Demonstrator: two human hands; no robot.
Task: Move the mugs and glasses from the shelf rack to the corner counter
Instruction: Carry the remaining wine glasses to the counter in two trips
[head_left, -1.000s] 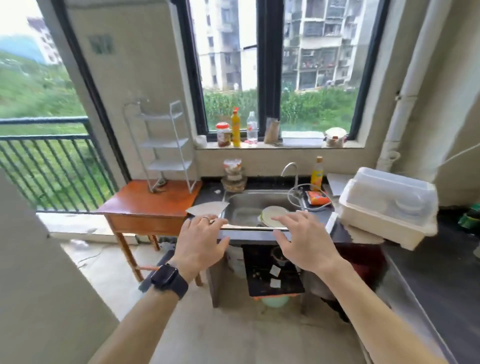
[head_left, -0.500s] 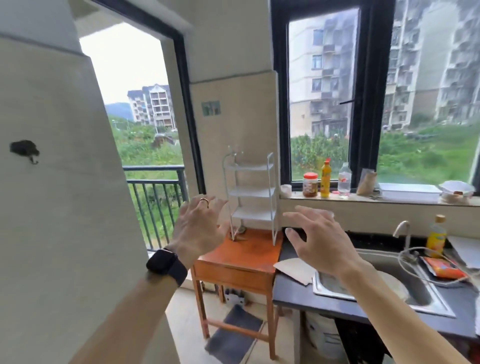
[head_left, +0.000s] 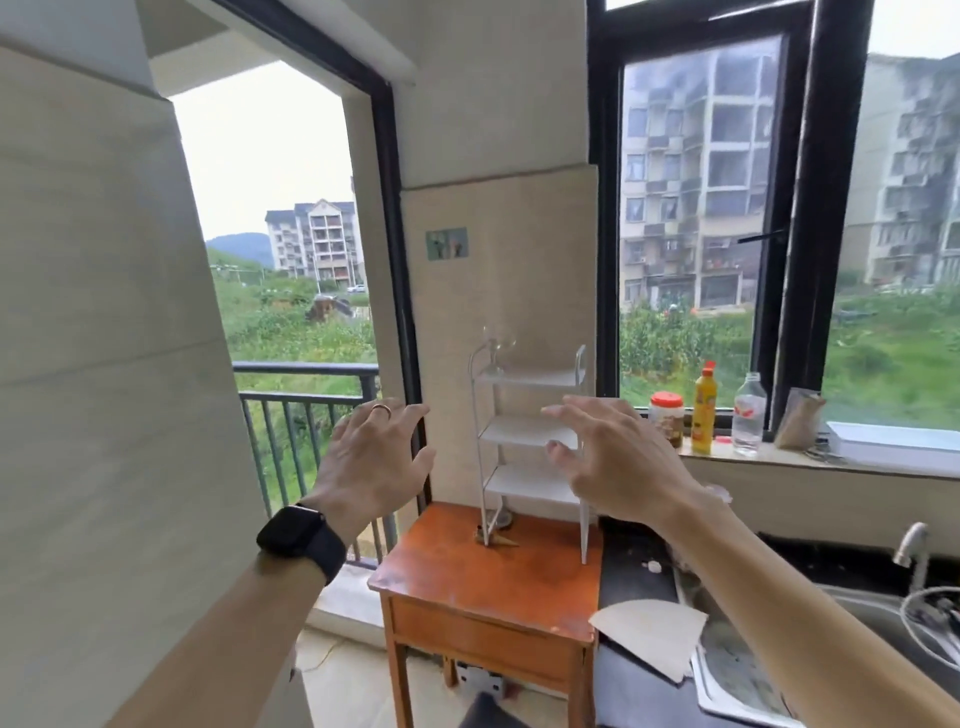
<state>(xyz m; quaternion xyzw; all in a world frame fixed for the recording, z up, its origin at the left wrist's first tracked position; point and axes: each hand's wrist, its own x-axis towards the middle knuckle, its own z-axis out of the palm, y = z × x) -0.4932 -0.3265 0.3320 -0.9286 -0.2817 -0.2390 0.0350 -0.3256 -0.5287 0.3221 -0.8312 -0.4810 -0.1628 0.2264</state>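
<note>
A white three-tier shelf rack (head_left: 524, 431) stands on a small orange wooden table (head_left: 488, 582) against the tiled wall. One clear stemmed glass (head_left: 496, 348) sits on its top tier at the left; the lower tiers look bare. My left hand (head_left: 371, 462) is raised left of the rack, fingers spread, holding nothing. My right hand (head_left: 613, 462) is raised in front of the rack's right side, fingers spread and empty, covering part of the shelves. No mugs are in view.
A dark counter (head_left: 631, 577) with a steel sink (head_left: 857, 618) and tap (head_left: 909, 545) runs right of the table. A jar (head_left: 666, 415), yellow bottle (head_left: 705, 410) and water bottle (head_left: 749, 415) stand on the windowsill. A balcony railing (head_left: 306, 405) lies left.
The view has swung left and closed in on the rack and table. Both hands have stayed raised and empty, now flanking the rack.
</note>
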